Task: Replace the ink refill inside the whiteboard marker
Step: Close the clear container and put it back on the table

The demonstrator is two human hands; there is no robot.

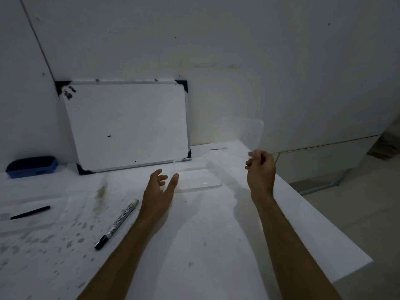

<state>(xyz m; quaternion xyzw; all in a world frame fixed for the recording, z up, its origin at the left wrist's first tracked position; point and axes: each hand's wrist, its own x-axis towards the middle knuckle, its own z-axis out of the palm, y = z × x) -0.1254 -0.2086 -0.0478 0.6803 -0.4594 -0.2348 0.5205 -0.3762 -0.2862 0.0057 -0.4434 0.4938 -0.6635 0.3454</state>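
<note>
Lying diagonal, marker (118, 223) black end near-left, tail far-right; left hand (159, 191) fingers spread; right hand (260, 169) fingers pinching lid (244, 131).

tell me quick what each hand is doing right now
left hand: open, holding nothing, beside the clear box
right hand: fingers pinch the clear lid, held up in the air

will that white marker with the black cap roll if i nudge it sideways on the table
Probably: the white whiteboard marker with black cap has a round slim barrel and lies flat on the white table. It looks stiff and light, so should lift easily.
</note>
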